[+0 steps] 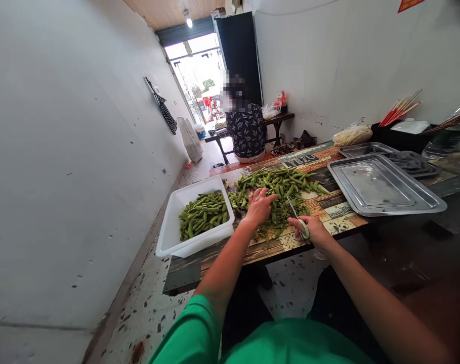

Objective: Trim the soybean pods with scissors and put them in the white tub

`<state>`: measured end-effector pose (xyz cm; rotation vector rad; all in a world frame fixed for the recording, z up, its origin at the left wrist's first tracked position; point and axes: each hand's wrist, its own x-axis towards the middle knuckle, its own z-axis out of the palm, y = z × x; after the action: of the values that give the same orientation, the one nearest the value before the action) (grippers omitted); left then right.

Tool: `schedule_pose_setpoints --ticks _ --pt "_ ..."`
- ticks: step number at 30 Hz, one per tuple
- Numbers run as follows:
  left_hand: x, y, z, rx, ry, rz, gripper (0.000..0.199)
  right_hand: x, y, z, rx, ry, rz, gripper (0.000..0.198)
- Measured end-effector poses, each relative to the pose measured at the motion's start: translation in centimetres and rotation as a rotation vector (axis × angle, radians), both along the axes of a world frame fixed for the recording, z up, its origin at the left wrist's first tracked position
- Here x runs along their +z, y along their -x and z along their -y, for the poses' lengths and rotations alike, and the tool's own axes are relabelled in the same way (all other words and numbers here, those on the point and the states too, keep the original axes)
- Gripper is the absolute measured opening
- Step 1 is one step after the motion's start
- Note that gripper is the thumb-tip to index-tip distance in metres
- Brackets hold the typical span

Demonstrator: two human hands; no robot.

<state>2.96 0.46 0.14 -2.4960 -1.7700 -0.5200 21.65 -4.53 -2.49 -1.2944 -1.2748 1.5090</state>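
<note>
A heap of green edamame pods (269, 179) is spread over the table, with cut stems and bits at its near side. My left hand (259, 205) rests at the heap's near edge, fingers apart and pointing forward; no pod can be made out in its grasp. In my right hand (313, 230) is a pair of scissors (304, 230) with pale green handles. Their narrow blades point away from me toward the pods and look slightly parted. Left of the heap, a white plastic tub (172, 222) is partly filled with more pods.
The patchwork-patterned table (338, 226) carries a metal tray (385, 205) on the right. Behind it are a black box (385, 132) of skewers and a bag of pale sticks (353, 135). A seated person (246, 129) is beyond the table. A white wall runs along the left.
</note>
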Motion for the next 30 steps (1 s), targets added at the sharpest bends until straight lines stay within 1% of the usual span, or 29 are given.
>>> schedule_pose_setpoints --ticks 2,5,8,11,13,15,17,18,19,21,23,24,26,30 --pt "-0.6 -0.3 -1.0 -0.093 -0.006 -0.037 0.039 0.1 -0.1 0.1 0.014 -0.016 0.004 0.040" --pt "-0.4 -0.1 -2.2 -0.158 -0.048 -0.090 0.026 0.2 0.0 0.1 0.016 -0.020 -0.005 0.041" --pt "-0.1 0.3 -3.2 -0.166 -0.054 -0.111 0.022 0.1 0.1 0.0 0.016 -0.013 -0.015 0.041" --pt "-0.5 0.6 -3.6 -0.147 -0.039 -0.116 0.020 -0.1 0.3 -0.1 0.018 -0.008 -0.034 0.041" --pt "-0.9 0.6 -3.5 -0.150 -0.073 -0.079 0.020 -0.2 0.3 -0.1 0.015 -0.006 -0.031 0.042" --pt "-1.1 0.5 -3.0 -0.141 -0.132 0.032 0.022 -0.2 0.2 -0.2 0.007 -0.001 -0.031 0.042" --pt "-1.1 0.4 -2.5 -0.100 -0.162 0.222 0.025 -0.1 0.2 -0.1 0.003 0.000 -0.037 0.042" --pt "-1.1 0.3 -2.2 -0.076 -0.153 0.333 0.026 0.0 0.2 -0.2 0.004 0.001 -0.038 0.042" --pt "-1.1 0.2 -2.1 -0.060 -0.121 0.444 0.026 0.1 0.2 -0.2 0.008 0.004 -0.031 0.041" --pt "-1.3 0.1 -1.9 -0.064 -0.011 0.638 0.025 0.2 0.2 -0.3 0.021 0.003 0.011 0.041" --pt "-1.5 -0.1 -1.7 -0.096 0.110 0.772 0.026 0.4 0.2 -0.6 0.041 -0.007 0.075 0.041" --pt "-1.6 -0.1 -1.6 -0.114 0.155 0.808 0.028 0.4 0.3 -0.7 0.049 -0.015 0.107 0.041" --pt "-1.6 -0.3 -1.4 -0.157 0.209 0.814 0.030 0.6 0.3 -1.0 0.061 -0.038 0.167 0.041" --pt "-1.0 -0.5 -0.8 -0.226 0.253 0.766 0.033 0.9 0.2 -1.3 0.086 -0.084 0.236 0.040"
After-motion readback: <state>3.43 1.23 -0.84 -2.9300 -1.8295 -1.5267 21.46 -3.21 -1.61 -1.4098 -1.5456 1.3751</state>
